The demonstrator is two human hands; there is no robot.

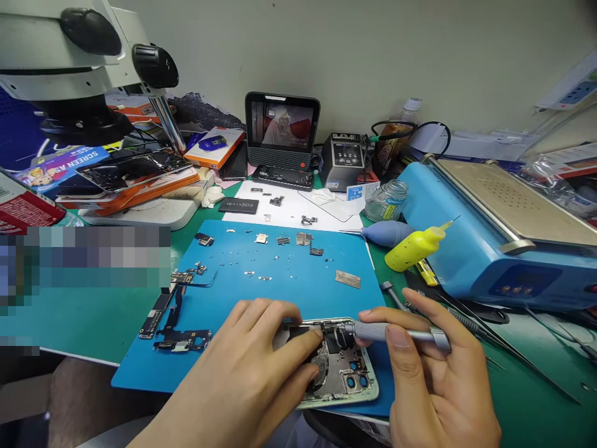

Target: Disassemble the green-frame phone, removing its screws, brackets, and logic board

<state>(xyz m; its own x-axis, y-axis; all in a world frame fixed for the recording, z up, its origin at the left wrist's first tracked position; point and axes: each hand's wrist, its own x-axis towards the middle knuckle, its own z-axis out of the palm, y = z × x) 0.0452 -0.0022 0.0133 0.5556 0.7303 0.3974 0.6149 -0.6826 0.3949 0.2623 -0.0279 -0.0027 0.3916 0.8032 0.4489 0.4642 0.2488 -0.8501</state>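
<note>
My left hand (254,361) is closed over the left part of an opened phone housing (342,368), its fingers bent onto the inside and the far edge. Three round blue-tinted lens holes show at the housing's near right corner. In my right hand (433,379) is a silver-grey precision screwdriver (373,331), gripped between thumb and fingers and lying almost level. Its tip end meets the housing's far edge close to my left fingertips; the exact contact is hidden. A blue mat (242,298) lies beneath, bearing a logic board (158,311), a flex cable assembly (184,342) and tiny screws.
A white paper (289,208) with small parts and a phone battery (239,205) lies behind the mat. To the right are a yellow bottle (413,249), blue air blower (387,233), glass jar (386,199), tweezers (517,354) and blue heating machine (485,249). A microscope (74,68) overhangs the left.
</note>
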